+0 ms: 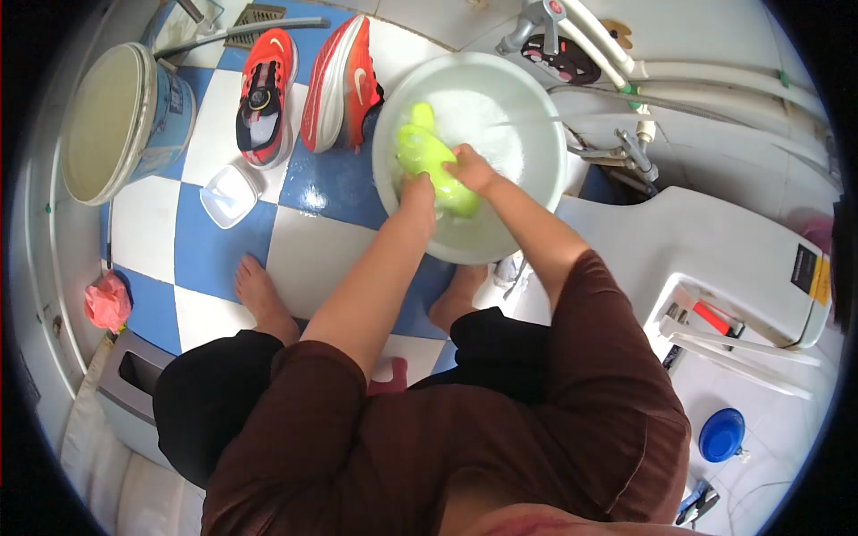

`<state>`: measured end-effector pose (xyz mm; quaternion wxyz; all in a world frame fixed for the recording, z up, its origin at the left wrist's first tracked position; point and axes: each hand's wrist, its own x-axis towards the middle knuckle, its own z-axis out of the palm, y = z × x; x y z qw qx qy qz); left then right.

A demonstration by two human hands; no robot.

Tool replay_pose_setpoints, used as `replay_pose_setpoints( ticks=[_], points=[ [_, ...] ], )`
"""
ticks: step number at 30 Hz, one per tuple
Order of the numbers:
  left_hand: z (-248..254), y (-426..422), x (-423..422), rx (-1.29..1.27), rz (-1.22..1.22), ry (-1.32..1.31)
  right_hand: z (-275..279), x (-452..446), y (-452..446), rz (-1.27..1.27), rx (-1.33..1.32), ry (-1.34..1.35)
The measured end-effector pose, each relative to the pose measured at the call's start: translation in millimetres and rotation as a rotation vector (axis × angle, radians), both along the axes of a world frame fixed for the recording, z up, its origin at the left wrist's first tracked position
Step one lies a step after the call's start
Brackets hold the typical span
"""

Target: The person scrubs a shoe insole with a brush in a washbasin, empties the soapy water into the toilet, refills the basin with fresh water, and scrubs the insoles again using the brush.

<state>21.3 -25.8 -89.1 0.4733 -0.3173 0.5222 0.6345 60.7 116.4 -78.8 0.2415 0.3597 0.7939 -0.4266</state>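
Observation:
A bright yellow-green item (422, 154), wet and soft-looking like cloth, lies over a round pale basin (386, 161) of sudsy water. My left hand (417, 193) grips its lower left side, with the fingers partly hidden. On its right side, my right hand (471, 170) is closed on it, and the fingertips press into the material. White foam (483, 125) covers much of the water. Left of the basin, a red-orange shoe (344, 85) rests on its side, and a second one (265, 98) stands upright beside it.
A small white container (231, 195) sits on the blue and white tiles (313, 241). At the upper left is a large bucket (103, 125). Taps and pipes (541, 22) run above the basin. A white machine (715, 241) stands right, a pink bag (107, 301) far left.

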Motion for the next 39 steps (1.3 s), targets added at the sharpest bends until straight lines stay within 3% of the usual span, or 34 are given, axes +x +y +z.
replay_pose_setpoints(
  ticks=[2,6,9,12,15,19,22,25,30,31,34,37,39],
  points=[
    [-5.8,1.2,1.5,0.062,0.047,0.001,19.0,5.1,13.0,-0.076,-0.245,0.073],
    [15.2,-1.0,-9.8,0.346,0.092,-0.192,84.8,8.4,16.9,-0.071,-0.395,0.122],
    [39.2,0.3,-14.0,0.461,0.026,-0.188,83.2,22.4,24.7,-0.083,-0.307,0.289],
    [66.7,-4.8,-17.3,0.477,-0.145,-0.055,102.3,12.5,18.0,-0.036,0.107,0.382],
    [72.3,-6.3,-21.1,0.511,-0.287,0.111,119.3,-0.7,12.4,0.082,0.275,0.166],
    [78.3,-11.1,-29.7,0.374,-0.368,0.071,137.0,-8.0,22.4,-0.116,-0.103,0.260],
    [91.8,-11.2,-34.3,0.282,-0.268,0.060,155.1,-4.1,36.7,-0.155,-0.054,0.445],
    [100.6,-5.8,-35.9,0.258,-0.090,0.071,182.7,5.3,47.7,-0.121,0.061,0.398],
    [91.0,2.3,-46.2,0.518,0.278,-0.150,172.1,26.2,64.3,-0.113,0.315,0.348],
    [91.5,4.8,-48.0,0.550,0.374,-0.201,166.8,27.5,63.0,-0.179,0.294,0.395],
    [90.1,4.5,-52.5,0.467,0.269,-0.201,150.4,21.9,54.3,-0.308,0.172,0.523],
    [87.2,1.2,-55.4,0.438,-0.020,-0.131,139.4,16.4,44.2,-0.291,-0.087,0.578],
    [85.5,-1.1,-59.3,0.439,-0.086,-0.158,135.7,15.1,30.3,-0.254,-0.301,0.557]
  ],
)
